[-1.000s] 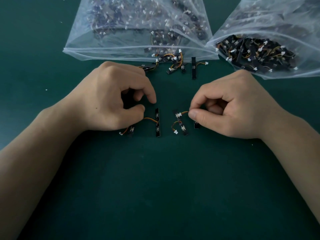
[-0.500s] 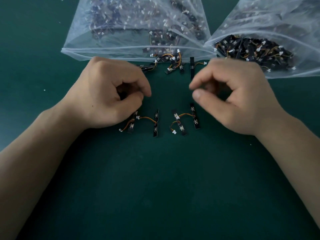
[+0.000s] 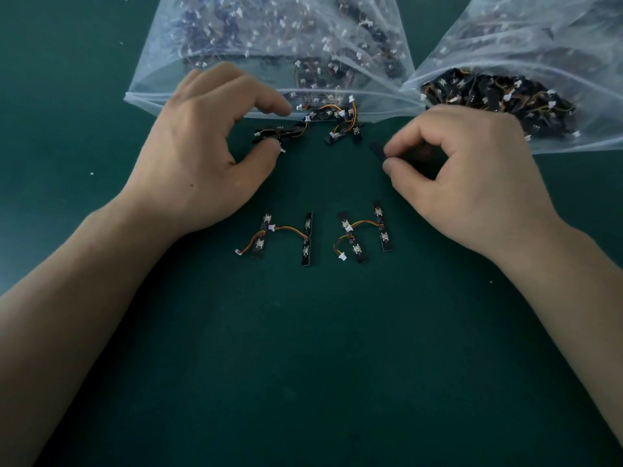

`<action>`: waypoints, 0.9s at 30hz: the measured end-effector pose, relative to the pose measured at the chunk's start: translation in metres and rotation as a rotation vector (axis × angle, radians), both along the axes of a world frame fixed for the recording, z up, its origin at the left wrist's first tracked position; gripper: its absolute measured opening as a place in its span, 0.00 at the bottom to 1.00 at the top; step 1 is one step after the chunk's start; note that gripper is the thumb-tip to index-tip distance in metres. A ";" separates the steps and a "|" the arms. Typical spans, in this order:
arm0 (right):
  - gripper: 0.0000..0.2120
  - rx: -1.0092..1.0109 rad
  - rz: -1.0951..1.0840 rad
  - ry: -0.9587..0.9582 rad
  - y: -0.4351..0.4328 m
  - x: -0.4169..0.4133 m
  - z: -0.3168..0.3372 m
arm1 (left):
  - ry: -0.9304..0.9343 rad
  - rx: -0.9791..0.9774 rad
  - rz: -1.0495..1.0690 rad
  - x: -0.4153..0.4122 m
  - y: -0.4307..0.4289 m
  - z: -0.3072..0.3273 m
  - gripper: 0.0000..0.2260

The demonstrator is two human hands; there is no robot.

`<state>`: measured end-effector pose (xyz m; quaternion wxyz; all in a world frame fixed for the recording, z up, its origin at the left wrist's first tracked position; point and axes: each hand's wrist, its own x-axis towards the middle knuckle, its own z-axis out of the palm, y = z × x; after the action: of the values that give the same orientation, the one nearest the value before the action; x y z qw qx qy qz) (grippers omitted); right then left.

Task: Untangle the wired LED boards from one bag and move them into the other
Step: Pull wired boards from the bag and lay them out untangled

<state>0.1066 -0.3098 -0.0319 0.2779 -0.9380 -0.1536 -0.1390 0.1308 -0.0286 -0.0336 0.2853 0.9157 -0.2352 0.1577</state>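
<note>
Two untangled pairs of wired LED boards lie on the green mat, the left pair (image 3: 286, 235) and the right pair (image 3: 365, 232), with neither hand on them. Farther back, a small tangle of boards (image 3: 333, 123) spills from the mouth of the left clear bag (image 3: 161, 85). My left hand (image 3: 202, 146) hovers there with curved fingers; its thumb tip touches the end of a black board (image 3: 274, 133) and its index finger is above at the bag's edge. My right hand (image 3: 472, 173) pinches a single black board (image 3: 378, 149) between thumb and index finger. The right clear bag (image 3: 573, 136) holds several boards.
Both bags lie side by side at the far edge, mouths facing me, and their plastic overlaps in the middle. Green mat (image 3: 320, 348) stretches toward me between my forearms. A few white specks dot the mat at the left.
Both hands left the two laid-out pairs and moved away from me to the bag mouths. My right hand took hold of the lone black board; my left thumb reached the boards beside the tangle.
</note>
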 end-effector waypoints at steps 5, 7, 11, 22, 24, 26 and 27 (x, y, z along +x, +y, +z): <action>0.16 -0.039 -0.016 0.043 0.003 0.001 -0.004 | 0.029 0.006 0.018 0.001 0.000 -0.001 0.10; 0.18 -0.054 -0.028 0.052 0.002 0.001 -0.004 | 0.039 0.003 0.016 0.001 0.000 -0.001 0.10; 0.17 -0.077 -0.011 0.048 0.001 0.002 -0.002 | 0.044 0.002 0.007 0.002 0.000 -0.001 0.09; 0.13 -0.052 0.233 0.080 -0.011 0.002 0.001 | 0.071 -0.045 -0.005 0.000 0.000 -0.001 0.06; 0.13 -0.072 0.274 0.048 -0.013 0.002 0.002 | 0.060 -0.069 0.007 -0.001 0.001 0.000 0.06; 0.11 -0.080 0.280 0.011 -0.016 0.004 0.002 | 0.049 -0.076 0.014 -0.001 0.001 0.000 0.06; 0.11 -0.076 0.270 -0.008 -0.017 0.005 0.003 | 0.048 -0.077 0.014 -0.001 0.001 0.000 0.06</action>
<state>0.1114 -0.3270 -0.0293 0.2575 -0.9182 -0.2845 -0.0980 0.1301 -0.0281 -0.0334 0.3250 0.9090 -0.2158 0.1466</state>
